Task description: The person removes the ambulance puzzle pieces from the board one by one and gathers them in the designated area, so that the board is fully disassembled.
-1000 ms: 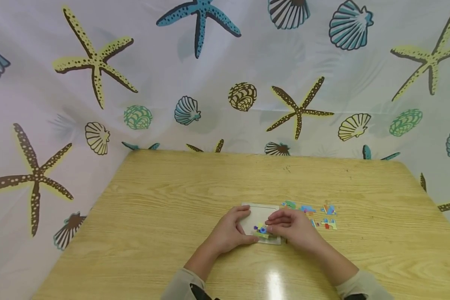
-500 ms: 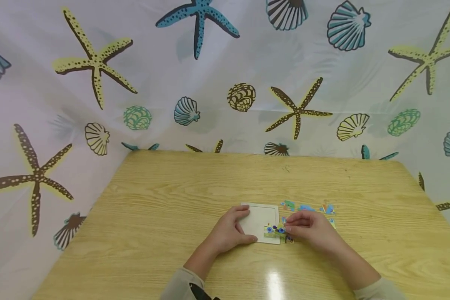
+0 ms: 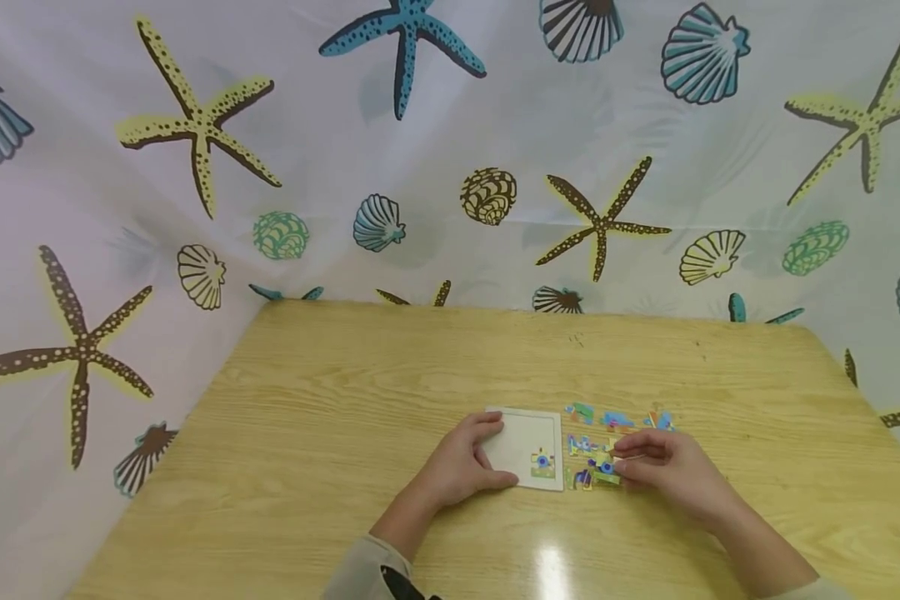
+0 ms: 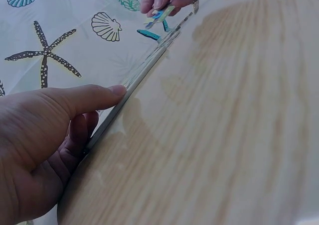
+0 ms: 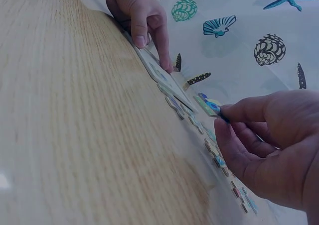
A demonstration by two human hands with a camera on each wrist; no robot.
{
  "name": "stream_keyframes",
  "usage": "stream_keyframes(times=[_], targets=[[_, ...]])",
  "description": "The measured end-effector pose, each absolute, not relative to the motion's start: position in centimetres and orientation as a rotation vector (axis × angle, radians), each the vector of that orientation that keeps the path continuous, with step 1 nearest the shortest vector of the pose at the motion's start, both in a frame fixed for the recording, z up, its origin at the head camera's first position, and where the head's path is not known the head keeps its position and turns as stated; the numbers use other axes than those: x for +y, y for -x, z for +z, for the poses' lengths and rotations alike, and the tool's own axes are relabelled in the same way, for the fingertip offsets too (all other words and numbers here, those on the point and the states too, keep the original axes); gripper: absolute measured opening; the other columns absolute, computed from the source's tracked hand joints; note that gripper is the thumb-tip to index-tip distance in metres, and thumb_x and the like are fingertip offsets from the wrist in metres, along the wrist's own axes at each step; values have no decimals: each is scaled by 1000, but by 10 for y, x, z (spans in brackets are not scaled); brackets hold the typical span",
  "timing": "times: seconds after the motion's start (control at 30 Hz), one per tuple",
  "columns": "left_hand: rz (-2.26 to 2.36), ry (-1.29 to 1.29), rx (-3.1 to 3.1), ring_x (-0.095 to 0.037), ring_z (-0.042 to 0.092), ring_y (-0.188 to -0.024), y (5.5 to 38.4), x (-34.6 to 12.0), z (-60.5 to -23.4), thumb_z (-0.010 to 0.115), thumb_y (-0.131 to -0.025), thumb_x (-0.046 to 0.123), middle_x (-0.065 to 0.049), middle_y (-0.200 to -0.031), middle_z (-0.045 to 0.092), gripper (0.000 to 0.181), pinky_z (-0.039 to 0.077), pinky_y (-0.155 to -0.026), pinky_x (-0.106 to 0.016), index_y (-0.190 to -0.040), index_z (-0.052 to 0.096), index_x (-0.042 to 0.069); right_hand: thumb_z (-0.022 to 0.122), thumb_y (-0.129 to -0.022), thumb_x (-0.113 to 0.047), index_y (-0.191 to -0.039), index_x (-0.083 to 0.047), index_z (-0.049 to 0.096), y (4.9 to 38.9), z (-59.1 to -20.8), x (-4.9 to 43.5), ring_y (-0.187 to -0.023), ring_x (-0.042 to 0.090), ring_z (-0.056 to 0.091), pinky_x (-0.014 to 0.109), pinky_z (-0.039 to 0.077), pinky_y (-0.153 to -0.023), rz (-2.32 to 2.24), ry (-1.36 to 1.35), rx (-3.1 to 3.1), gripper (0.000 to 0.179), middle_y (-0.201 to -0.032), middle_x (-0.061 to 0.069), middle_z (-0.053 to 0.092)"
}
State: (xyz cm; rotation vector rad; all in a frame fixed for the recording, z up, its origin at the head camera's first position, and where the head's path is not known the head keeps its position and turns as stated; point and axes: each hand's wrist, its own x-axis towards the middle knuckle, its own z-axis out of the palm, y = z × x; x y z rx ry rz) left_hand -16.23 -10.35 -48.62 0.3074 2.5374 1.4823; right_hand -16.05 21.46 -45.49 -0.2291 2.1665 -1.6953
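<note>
A white puzzle tray (image 3: 523, 442) with a raised rim lies on the table. In its lower right corner sits one jigsaw piece (image 3: 543, 462) with a blue round spot. My left hand (image 3: 465, 458) holds the tray by its left side, thumb at the near edge and fingers toward the far edge. Between thumb and fingertips, my right hand (image 3: 671, 471) pinches another puzzle piece (image 5: 208, 105), green, yellow and blue. That piece is tilted and raised over the loose pieces right of the tray. In the left wrist view, the left thumb (image 4: 102, 96) presses the tray's rim.
Several loose puzzle pieces (image 3: 581, 446) lie in rough rows right of the tray, some partly hidden by the right hand. The wooden table (image 3: 330, 433) runs back to a white curtain (image 3: 435, 250) printed with shells and starfish.
My right hand has moved right with its puzzle piece, from over the tray to above the loose pieces. The corner piece in the tray is uncovered. My left hand stays on the tray.
</note>
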Motion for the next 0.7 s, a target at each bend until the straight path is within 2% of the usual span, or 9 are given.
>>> stream_keyframes(times=[0.3, 0.5, 0.7], targets=[[1478, -336, 2545, -8, 58, -67, 162, -104, -485, 90, -73, 15, -6, -154, 43, 79, 47, -68, -19, -140, 52, -5, 75, -90, -21, -122, 5, 62, 158, -455, 227, -101, 13, 70, 26, 58, -82, -1562, 151, 2317, 44, -119, 15, 69], [1466, -324, 2547, -8, 58, -67, 161, -104, -484, 90, -73, 17, -5, -154, 43, 79, 47, -71, -19, -141, 52, -3, 75, -89, -15, -115, 3, 65, 153, -458, 226, -92, 15, 69, 26, 57, -75, -1479, 160, 2411, 33, -106, 11, 72], [1482, -310, 2529, -8, 59, -67, 160, -105, -483, 89, -74, 16, -4, -155, 42, 79, 47, -70, -19, -141, 52, -2, 76, -88, -15, -103, -7, 70, 146, -463, 215, -81, 10, 64, 20, 54, -71, -1252, 264, 2703, 19, -95, 2, 71]])
